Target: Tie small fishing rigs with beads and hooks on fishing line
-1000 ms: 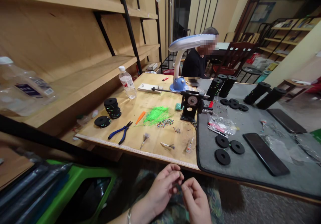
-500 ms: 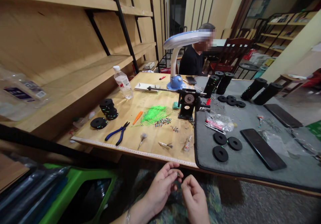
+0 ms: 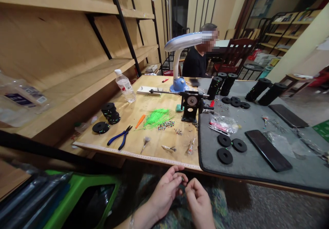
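Left hand (image 3: 166, 192): from my head view, thumb and finger pinch a tiny greenish piece (image 3: 182, 179) — just off the desk's (image 3: 140, 103) near edge.
Right hand (image 3: 198, 197): fingertips pressed together beside it; can't tell on what.
Tiny piece: could drop past the cloth (image 3: 218, 201) — if my pinch slackens.

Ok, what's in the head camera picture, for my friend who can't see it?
A person's left hand holds a tiny thing, with the right hand close beside it, in front of a wooden table. On the table are green strands, colourful beads, blue pliers and a lamp.
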`<control>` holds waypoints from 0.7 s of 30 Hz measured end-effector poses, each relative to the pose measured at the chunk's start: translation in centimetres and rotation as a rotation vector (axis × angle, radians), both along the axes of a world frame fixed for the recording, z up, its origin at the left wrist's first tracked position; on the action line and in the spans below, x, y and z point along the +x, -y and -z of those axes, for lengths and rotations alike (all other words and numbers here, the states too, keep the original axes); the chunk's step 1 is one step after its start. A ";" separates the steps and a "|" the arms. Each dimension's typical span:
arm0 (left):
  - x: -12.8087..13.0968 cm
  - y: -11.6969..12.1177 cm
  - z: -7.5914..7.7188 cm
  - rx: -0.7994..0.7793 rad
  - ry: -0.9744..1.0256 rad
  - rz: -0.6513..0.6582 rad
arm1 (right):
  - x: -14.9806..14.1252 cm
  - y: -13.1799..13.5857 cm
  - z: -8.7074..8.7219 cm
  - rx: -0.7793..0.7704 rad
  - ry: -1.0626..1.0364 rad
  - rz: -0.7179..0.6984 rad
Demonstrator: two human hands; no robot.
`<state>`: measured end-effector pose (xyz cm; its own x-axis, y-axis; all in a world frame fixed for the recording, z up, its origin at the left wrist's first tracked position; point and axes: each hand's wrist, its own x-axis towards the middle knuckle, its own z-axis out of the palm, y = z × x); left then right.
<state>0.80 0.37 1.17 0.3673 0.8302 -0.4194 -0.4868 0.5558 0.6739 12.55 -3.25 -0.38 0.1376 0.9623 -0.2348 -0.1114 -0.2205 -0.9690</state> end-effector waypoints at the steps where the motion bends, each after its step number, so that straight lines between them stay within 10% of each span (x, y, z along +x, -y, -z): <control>1: 0.0 0.0 -0.1 0.001 -0.001 0.000 | 0.0 0.0 0.0 0.006 0.003 0.007; 21: 0.1 0.0 -0.3 0.039 -0.011 0.014 | 0.1 -0.2 0.3 0.018 0.006 -0.004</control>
